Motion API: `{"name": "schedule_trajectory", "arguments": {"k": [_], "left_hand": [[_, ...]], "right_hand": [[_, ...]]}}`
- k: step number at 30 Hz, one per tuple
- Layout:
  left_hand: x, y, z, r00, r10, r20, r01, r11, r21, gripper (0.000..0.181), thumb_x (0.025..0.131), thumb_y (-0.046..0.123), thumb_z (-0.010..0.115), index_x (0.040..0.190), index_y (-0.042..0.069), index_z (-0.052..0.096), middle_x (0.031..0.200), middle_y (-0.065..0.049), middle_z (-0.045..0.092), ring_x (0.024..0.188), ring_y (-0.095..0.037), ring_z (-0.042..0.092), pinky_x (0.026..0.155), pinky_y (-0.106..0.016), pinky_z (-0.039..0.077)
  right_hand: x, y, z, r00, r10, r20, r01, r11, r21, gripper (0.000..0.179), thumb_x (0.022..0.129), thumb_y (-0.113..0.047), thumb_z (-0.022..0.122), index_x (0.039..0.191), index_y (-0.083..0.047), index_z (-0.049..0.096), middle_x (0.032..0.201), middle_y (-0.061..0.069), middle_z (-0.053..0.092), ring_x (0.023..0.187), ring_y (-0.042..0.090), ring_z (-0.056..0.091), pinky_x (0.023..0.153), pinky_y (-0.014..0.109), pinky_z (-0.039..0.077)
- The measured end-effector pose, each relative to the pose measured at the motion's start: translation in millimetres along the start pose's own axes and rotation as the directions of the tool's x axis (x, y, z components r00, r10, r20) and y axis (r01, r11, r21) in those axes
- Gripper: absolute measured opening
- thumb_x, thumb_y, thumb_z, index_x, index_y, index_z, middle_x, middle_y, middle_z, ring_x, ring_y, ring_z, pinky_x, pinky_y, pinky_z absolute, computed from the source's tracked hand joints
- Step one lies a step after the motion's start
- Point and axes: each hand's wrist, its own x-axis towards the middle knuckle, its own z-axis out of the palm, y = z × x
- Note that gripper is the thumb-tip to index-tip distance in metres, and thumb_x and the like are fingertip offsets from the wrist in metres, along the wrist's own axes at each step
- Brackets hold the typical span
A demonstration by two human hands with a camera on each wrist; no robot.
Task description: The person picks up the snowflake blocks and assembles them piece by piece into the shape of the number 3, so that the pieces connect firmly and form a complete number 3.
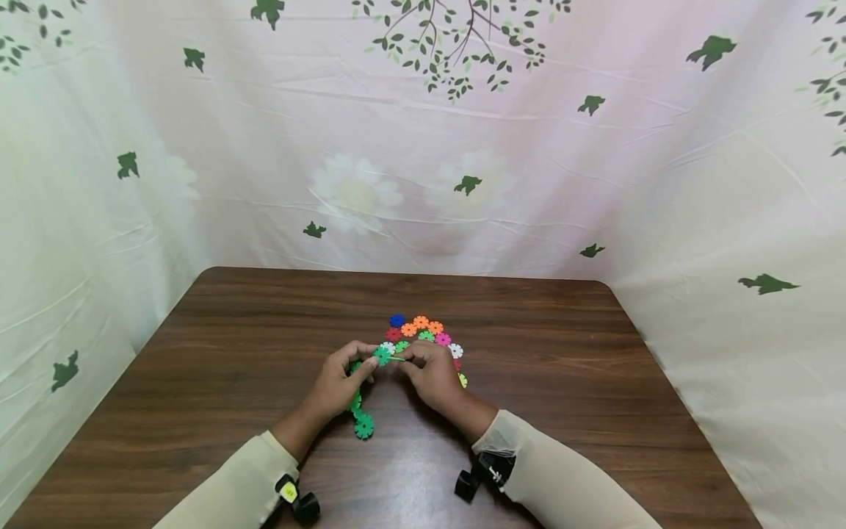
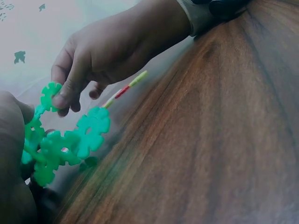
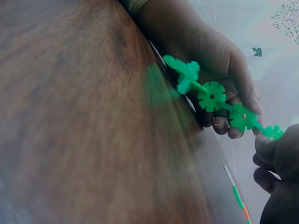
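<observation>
Both hands meet over the table, working on a chain of green notched flower discs [image 1: 364, 426]. My left hand [image 1: 338, 383] pinches one green disc [image 1: 382, 356] of this chain between thumb and fingers. From there the rest hangs below the palm, its discs [image 3: 212, 96] slotted into each other at angles. With thumb and forefinger my right hand [image 1: 432, 373] pinches an end green disc [image 2: 50, 96], seen nearly edge-on in the head view. That disc meets the left hand's disc edge to edge. Parts of the chain are hidden behind the left fingers.
Just beyond the hands, several coloured flower discs [image 1: 421, 322] lie on the brown wooden table [image 1: 277, 316] in orange, blue, red, pink, white and green. A yellow disc [image 1: 463, 380] shows partly behind the right hand. A patterned cloth [image 1: 410, 242] hangs behind the table.
</observation>
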Motion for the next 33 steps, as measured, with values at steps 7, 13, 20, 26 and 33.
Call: {"name": "schedule_trajectory", "arguments": {"k": [7,13,20,26,33], "left_hand": [[-1.1,2.3,0.1,1.000,-0.016,-0.013,0.017,1.000,0.026,0.006,0.106,0.003,0.069,0.112,0.001,0.069,0.135,-0.024,0.075,0.098,-0.003,0.068,0.082,-0.021,0.058],[-2.2,6.7,1.0,0.999,-0.009,-0.035,0.013,0.995,0.101,0.005,0.105,0.006,0.072,0.110,0.004,0.070,0.140,-0.021,0.073,0.129,-0.028,0.070,0.099,-0.022,0.057],[-2.2,8.3,3.2,0.998,0.032,-0.049,-0.025,0.991,0.135,0.005,0.104,0.007,0.072,0.108,0.004,0.071,0.137,-0.022,0.075,0.130,-0.040,0.071,0.103,-0.037,0.061],[-3.0,8.5,4.5,0.996,0.062,-0.062,-0.052,0.986,0.157,0.006,0.103,0.007,0.073,0.107,0.003,0.072,0.133,-0.023,0.076,0.126,-0.039,0.073,0.098,-0.035,0.063],[-3.4,12.2,5.7,0.998,0.042,-0.050,-0.031,0.978,0.208,0.007,0.102,0.006,0.074,0.109,0.005,0.074,0.133,-0.020,0.077,0.128,-0.039,0.072,0.102,-0.044,0.062]], "right_hand": [[0.3,-4,0,0.996,-0.086,0.015,0.086,0.996,-0.035,0.003,0.093,0.000,0.084,0.090,0.000,0.085,0.089,0.010,0.080,0.085,0.021,0.074,0.076,0.025,0.058],[0.4,-5,-1,0.993,-0.119,0.013,0.119,0.993,-0.015,0.006,0.090,0.005,0.085,0.091,-0.001,0.085,0.087,0.012,0.080,0.081,0.018,0.071,0.073,0.023,0.056],[1.2,-6,-1,0.989,-0.149,0.010,0.149,0.989,-0.010,0.005,0.090,0.006,0.084,0.089,0.001,0.085,0.084,0.013,0.079,0.076,0.016,0.068,0.069,0.023,0.055],[1.4,-6,-1,0.981,-0.194,0.017,0.195,0.980,-0.043,0.008,0.089,0.007,0.085,0.084,0.001,0.084,0.080,0.009,0.077,0.072,0.012,0.063,0.064,0.022,0.053],[1.0,-6,-3,0.979,-0.203,0.036,0.204,0.978,-0.041,0.009,0.088,0.010,0.084,0.086,0.001,0.084,0.081,0.010,0.078,0.073,0.011,0.064,0.064,0.021,0.053]]}}
